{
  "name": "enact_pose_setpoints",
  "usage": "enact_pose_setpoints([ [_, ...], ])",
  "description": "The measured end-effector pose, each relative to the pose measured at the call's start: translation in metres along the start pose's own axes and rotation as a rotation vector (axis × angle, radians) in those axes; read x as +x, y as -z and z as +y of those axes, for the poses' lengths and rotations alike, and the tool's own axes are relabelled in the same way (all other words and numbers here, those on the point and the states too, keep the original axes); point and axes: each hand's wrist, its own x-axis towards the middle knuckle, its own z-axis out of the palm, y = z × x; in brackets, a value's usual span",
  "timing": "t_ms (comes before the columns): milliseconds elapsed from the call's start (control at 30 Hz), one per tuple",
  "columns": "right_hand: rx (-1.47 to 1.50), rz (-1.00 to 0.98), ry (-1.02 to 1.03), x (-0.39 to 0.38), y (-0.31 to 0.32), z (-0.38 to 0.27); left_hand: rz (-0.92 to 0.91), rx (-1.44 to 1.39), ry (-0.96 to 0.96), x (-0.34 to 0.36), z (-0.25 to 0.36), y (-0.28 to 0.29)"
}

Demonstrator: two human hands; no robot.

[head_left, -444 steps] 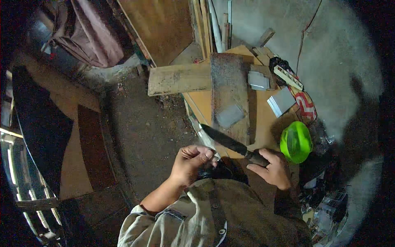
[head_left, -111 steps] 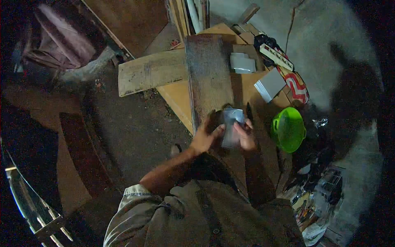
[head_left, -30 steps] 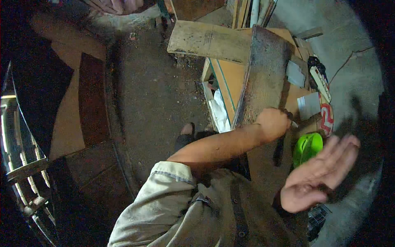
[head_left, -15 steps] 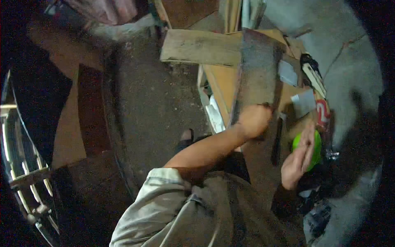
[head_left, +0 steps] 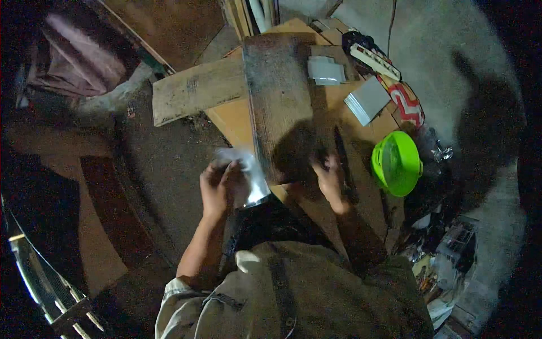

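Pinched with the left hand (head_left: 215, 195) a blurred, shiny silver plastic pouch (head_left: 257, 185), near left, beside a long weathered wooden board (head_left: 276, 85). Held the right hand (head_left: 332, 183) half-curled by the board's near right edge; could not tell whether gripping. Had, farther right, a narrow dark knife (head_left: 340, 146), a far pale-grey stack of flat sheets (head_left: 368, 100) and a round bright-green plastic basin (head_left: 402, 148).
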Motion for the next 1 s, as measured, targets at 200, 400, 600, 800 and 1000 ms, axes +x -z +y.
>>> enact_pose_setpoints([
  [200,0.198,0.215,0.082,0.010,-0.002,-0.038,0.196,-0.066,0.065,-0.030,0.001,0.012],
  [400,0.602,0.168,0.009,0.029,-0.007,-0.009,0.342,-0.059,0.147,-0.040,-0.014,0.032],
  [600,0.575,0.202,0.073,0.044,-0.014,0.018,0.309,-0.127,0.170,-0.039,-0.011,0.031],
  [800,0.873,-0.106,-0.218,0.031,0.015,-0.005,0.254,-0.179,0.173,-0.043,-0.029,0.049],
  [1000,0.512,0.062,-0.076,0.028,-0.016,0.009,0.281,-0.201,0.223,-0.043,-0.025,0.033],
])
